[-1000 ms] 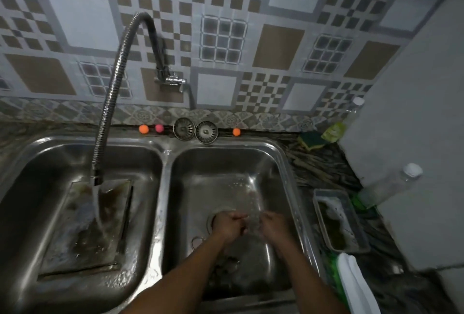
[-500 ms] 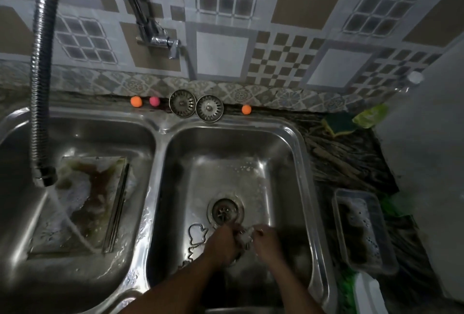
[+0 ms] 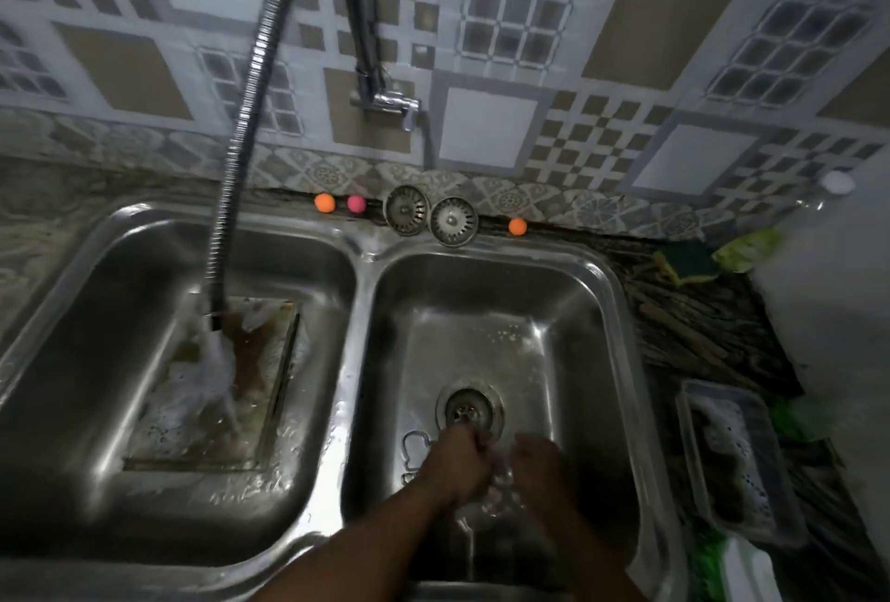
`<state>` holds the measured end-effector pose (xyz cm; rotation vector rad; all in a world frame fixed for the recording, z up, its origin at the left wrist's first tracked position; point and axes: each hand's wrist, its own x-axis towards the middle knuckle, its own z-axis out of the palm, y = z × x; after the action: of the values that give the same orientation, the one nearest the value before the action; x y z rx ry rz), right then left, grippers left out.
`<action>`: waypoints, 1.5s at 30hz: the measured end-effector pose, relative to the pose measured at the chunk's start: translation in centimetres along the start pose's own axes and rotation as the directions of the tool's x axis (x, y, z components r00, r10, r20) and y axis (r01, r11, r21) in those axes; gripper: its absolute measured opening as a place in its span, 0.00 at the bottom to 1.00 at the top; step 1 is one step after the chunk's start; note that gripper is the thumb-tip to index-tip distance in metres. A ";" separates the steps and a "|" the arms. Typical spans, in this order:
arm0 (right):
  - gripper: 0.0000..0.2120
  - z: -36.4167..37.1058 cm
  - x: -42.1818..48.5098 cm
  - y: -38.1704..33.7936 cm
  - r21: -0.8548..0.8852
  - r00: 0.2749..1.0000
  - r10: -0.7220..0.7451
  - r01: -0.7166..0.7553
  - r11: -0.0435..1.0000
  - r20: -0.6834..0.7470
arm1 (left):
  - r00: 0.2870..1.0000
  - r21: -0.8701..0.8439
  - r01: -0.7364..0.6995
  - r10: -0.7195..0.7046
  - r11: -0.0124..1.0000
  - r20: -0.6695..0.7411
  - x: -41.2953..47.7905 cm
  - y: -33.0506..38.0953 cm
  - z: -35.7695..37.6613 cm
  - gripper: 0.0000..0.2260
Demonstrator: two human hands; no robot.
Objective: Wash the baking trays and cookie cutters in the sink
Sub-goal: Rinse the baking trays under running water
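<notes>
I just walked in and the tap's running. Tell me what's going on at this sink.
A person is washing in the right basin: the left hand grips a small item too blurred to identify, the right hand against it, just before the drain. A wire cookie cutter lies on the basin floor beside the left hand. The faucet hose pours water onto a dirty baking tray in the left basin. Another sudsy tray sits on the counter.

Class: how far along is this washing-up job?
Done: nothing plainly finished. In hand: the left hand and right hand rub a small blurred item near the drain; water runs onto the dirty tray. Left: the cookie cutter beside the left hand, the sudsy tray on the counter.
</notes>
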<state>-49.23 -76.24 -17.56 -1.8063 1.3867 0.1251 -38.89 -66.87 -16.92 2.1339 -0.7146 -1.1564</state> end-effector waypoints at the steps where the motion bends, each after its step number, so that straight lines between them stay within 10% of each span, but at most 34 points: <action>1: 0.09 -0.4 -0.2 -1.2 -0.034 0.998 -0.049 0.048 0.998 -0.028 | 0.999 -0.060 -0.018 0.016 0.998 -0.039 -0.3 0.6 -0.8 0.16; 10: 0.11 4.8 -6.6 -18.0 0.147 0.924 -0.379 0.383 0.912 -0.053 | 0.897 -0.512 -0.143 -0.108 0.847 -0.428 -5.4 -0.7 -15.2 0.07; 14: 0.10 10.3 -10.7 -22.3 0.402 0.942 -0.310 0.237 0.885 0.128 | 0.825 -0.606 -0.107 -0.270 0.788 -0.497 -8.2 -5.8 -20.0 0.04; 22: 0.06 17.1 -14.0 -28.3 0.507 0.910 -0.248 0.050 0.860 0.332 | 0.770 -0.518 0.003 -0.333 0.855 -0.545 -11.3 -13.3 -26.8 0.07; 26: 0.19 20.7 -13.3 -27.3 0.298 0.971 -0.182 0.130 0.946 0.153 | 0.741 -0.316 0.198 -0.352 0.928 -0.571 -12.5 -17.8 -29.2 0.08; 31: 0.09 24.4 -13.9 -23.6 0.088 0.982 -0.122 0.110 0.990 0.143 | 0.790 -0.099 0.332 -0.333 0.938 -0.515 -12.9 -24.2 -29.2 0.16; 45: 0.08 26.5 -14.5 -25.0 0.149 0.969 -0.243 0.247 0.957 -0.044 | 0.723 -0.194 0.439 -0.473 0.877 -0.503 -10.8 -27.2 -31.2 0.09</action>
<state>-23.53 -46.91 -13.37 -1.8374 1.1446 -0.1323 -12.49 -33.23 -16.95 2.4906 0.1219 -0.7050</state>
